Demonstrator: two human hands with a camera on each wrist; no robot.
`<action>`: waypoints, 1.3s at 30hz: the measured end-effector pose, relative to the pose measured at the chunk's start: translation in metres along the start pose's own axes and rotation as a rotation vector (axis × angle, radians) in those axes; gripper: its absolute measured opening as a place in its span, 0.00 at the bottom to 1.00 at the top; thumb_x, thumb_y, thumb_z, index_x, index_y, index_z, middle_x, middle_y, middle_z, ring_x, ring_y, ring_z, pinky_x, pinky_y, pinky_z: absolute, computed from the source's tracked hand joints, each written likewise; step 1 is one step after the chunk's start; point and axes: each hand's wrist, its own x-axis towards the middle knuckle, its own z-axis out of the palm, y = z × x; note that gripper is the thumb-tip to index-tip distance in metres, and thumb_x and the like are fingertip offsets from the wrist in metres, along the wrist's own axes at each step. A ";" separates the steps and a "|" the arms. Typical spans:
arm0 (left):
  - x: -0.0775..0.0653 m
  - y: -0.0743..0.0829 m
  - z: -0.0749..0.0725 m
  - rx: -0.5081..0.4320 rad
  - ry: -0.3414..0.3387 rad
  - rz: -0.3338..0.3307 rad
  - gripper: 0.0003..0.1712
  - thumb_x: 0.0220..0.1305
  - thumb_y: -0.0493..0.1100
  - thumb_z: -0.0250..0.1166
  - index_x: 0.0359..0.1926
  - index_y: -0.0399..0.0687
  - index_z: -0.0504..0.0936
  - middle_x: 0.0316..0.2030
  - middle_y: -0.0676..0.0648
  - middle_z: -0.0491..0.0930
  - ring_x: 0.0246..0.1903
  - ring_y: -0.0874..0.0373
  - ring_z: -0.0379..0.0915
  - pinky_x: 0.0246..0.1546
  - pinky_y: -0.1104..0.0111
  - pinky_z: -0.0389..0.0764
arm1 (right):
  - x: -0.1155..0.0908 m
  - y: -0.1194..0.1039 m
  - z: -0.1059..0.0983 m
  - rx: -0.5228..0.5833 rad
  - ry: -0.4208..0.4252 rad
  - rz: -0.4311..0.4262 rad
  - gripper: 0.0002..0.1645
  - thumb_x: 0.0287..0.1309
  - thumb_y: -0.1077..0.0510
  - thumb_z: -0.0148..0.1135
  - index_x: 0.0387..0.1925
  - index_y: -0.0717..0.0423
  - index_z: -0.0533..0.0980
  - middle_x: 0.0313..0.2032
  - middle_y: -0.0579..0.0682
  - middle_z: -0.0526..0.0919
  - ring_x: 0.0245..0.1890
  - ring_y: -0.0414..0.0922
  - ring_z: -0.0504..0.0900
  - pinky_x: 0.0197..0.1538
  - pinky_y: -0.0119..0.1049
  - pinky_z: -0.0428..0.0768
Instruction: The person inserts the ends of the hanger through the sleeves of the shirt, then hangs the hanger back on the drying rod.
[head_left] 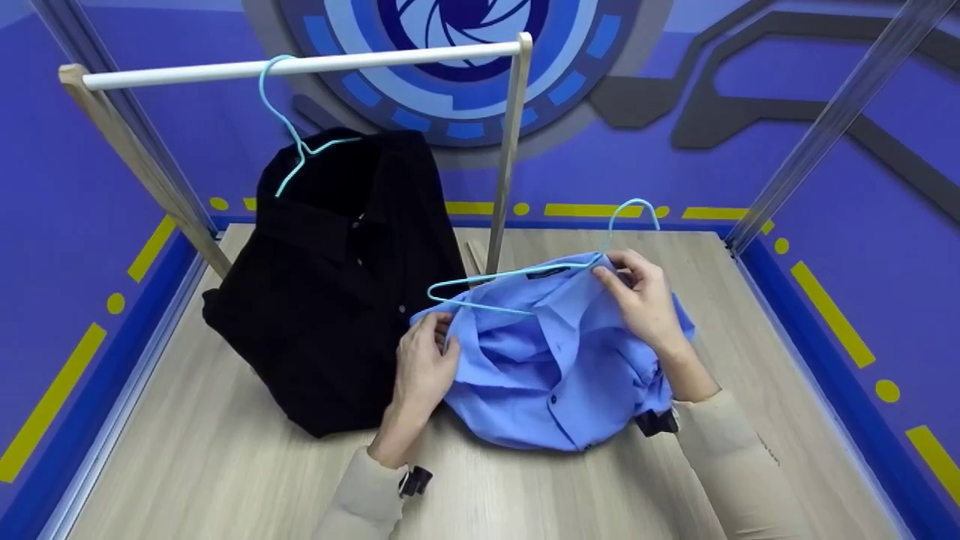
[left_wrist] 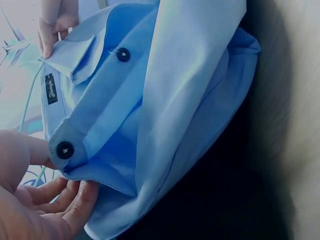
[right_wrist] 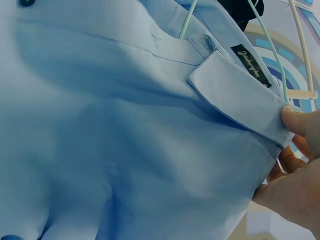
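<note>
A light blue button-up shirt [head_left: 510, 420] lies bunched over the tabletop, collar upward. Within its neck opening is a pale blue wire hanger [head_left: 636, 201]; the hook rises beyond the collar and one arm sticks out over the left side. My left hand [head_left: 424, 367] pinches the shirt's open front edge near a dark button [left_wrist: 65, 150], with thumb and fingers on either side of the cloth. At the far right of the collar, my right hand [head_left: 645, 300] pinches the folded collar [right_wrist: 240, 95] beside the hanger's neck. A dark label [right_wrist: 251, 65] shows inside the collar.
Left of the blue shirt, a black shirt [head_left: 322, 322] hangs on another pale blue hanger [head_left: 281, 120] from a white rail [head_left: 390, 58] with wooden posts. Purple-blue panels [head_left: 847, 187] enclose the wood-grain table [head_left: 262, 480].
</note>
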 end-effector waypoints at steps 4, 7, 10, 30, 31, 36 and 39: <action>0.003 -0.001 -0.004 -0.045 0.041 0.007 0.19 0.58 0.28 0.65 0.52 0.37 0.80 0.34 0.46 0.84 0.30 0.57 0.81 0.34 0.64 0.82 | 0.001 0.002 -0.002 0.013 -0.008 -0.032 0.07 0.66 0.76 0.59 0.44 0.76 0.80 0.40 0.67 0.82 0.40 0.43 0.79 0.46 0.28 0.76; 0.003 -0.003 -0.005 -0.045 0.062 0.026 0.25 0.59 0.27 0.65 0.59 0.36 0.75 0.35 0.44 0.85 0.30 0.55 0.82 0.34 0.63 0.83 | 0.001 0.005 -0.003 0.009 -0.020 -0.053 0.07 0.66 0.77 0.59 0.43 0.77 0.80 0.39 0.68 0.81 0.39 0.42 0.79 0.45 0.27 0.76; 0.003 -0.004 -0.007 -0.030 0.083 0.045 0.29 0.61 0.27 0.65 0.64 0.38 0.73 0.36 0.44 0.84 0.30 0.55 0.82 0.34 0.62 0.83 | 0.001 0.006 -0.004 0.005 -0.037 -0.058 0.07 0.66 0.77 0.59 0.43 0.76 0.80 0.37 0.67 0.81 0.38 0.42 0.78 0.44 0.27 0.76; 0.014 -0.004 -0.018 0.006 0.206 0.153 0.15 0.59 0.24 0.67 0.44 0.42 0.87 0.38 0.47 0.85 0.34 0.54 0.81 0.37 0.60 0.80 | 0.002 0.007 -0.012 -0.082 -0.099 -0.075 0.06 0.66 0.76 0.59 0.42 0.74 0.81 0.37 0.64 0.81 0.37 0.44 0.76 0.40 0.29 0.73; 0.014 -0.004 -0.019 0.004 0.205 0.151 0.14 0.59 0.25 0.66 0.43 0.41 0.87 0.38 0.47 0.85 0.35 0.54 0.81 0.37 0.60 0.80 | 0.001 0.007 -0.013 -0.095 -0.101 -0.078 0.06 0.66 0.76 0.60 0.41 0.73 0.81 0.37 0.64 0.81 0.37 0.44 0.75 0.40 0.29 0.73; 0.017 -0.003 -0.023 0.010 0.202 0.153 0.11 0.60 0.25 0.67 0.41 0.41 0.88 0.38 0.47 0.86 0.37 0.53 0.83 0.40 0.60 0.81 | 0.000 0.008 -0.013 -0.143 -0.107 -0.084 0.05 0.65 0.76 0.61 0.40 0.71 0.81 0.36 0.63 0.80 0.35 0.44 0.74 0.38 0.27 0.70; 0.019 -0.002 -0.024 0.016 0.212 0.159 0.11 0.60 0.26 0.68 0.40 0.41 0.88 0.38 0.48 0.86 0.38 0.53 0.84 0.41 0.60 0.82 | 0.001 0.009 -0.013 -0.146 -0.118 -0.090 0.04 0.65 0.76 0.61 0.39 0.71 0.80 0.35 0.62 0.80 0.34 0.44 0.73 0.38 0.27 0.69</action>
